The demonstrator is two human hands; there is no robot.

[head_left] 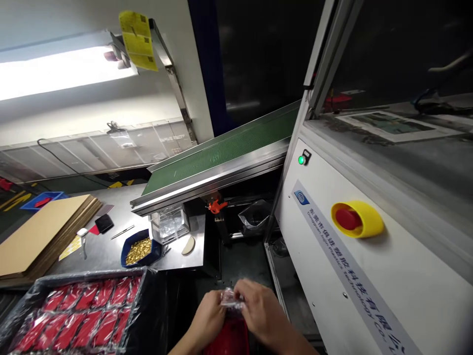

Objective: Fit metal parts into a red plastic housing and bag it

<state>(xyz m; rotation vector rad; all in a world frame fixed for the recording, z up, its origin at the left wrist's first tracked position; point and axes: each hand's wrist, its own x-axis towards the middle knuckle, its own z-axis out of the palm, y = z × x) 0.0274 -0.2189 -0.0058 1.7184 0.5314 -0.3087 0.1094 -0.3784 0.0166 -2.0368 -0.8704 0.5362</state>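
A clear plastic bag [232, 299] with a red part [229, 339] inside is low in the middle of the head view. My left hand [210, 315] pinches the bag's gathered top edge from the left. On the other side, my right hand [258, 308] grips the same edge with curled fingers. The red part hangs below the hands, and its lower end is cut off by the frame. To the left stands a dark crate [148, 286] lined with plastic film, holding rows of red parts [86, 298] in clear bags.
A green conveyor [221, 157] slopes down to a metal table [114, 217]. On the table are a blue bin [125, 246] of small brass pieces, stacked cardboard [44, 231] and a clear box [172, 224]. A white machine panel with a red stop button [347, 218] stands at right.
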